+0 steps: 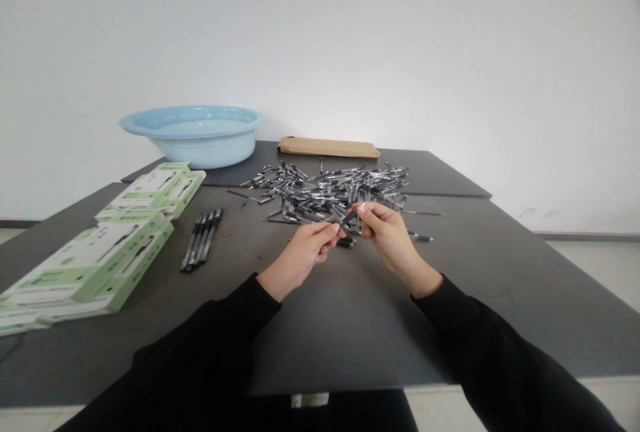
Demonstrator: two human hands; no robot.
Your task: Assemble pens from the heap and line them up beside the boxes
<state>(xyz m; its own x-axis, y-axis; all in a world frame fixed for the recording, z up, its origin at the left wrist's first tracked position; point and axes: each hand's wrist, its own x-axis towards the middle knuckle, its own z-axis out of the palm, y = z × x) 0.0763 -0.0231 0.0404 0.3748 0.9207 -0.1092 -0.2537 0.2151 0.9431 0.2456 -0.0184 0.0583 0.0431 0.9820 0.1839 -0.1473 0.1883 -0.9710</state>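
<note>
Between my two hands is a dark pen [349, 217], held at a slant above the table. The fingers of my left hand [311, 245] are closed on its lower left end. At the upper right end, the thumb and fingertips of my right hand [386, 232] pinch it near the tip. Just beyond lies a big loose pile of black and clear pens and pen parts [330, 185]. To the left, several pens [201, 240] lie side by side in a row.
Green and white pen boxes [95, 265] are stacked along the left of the dark table [350, 345]. A light blue plastic basin [210, 149] stands at the back left. A flat brown cardboard piece [330, 147] lies near the white wall [350, 32].
</note>
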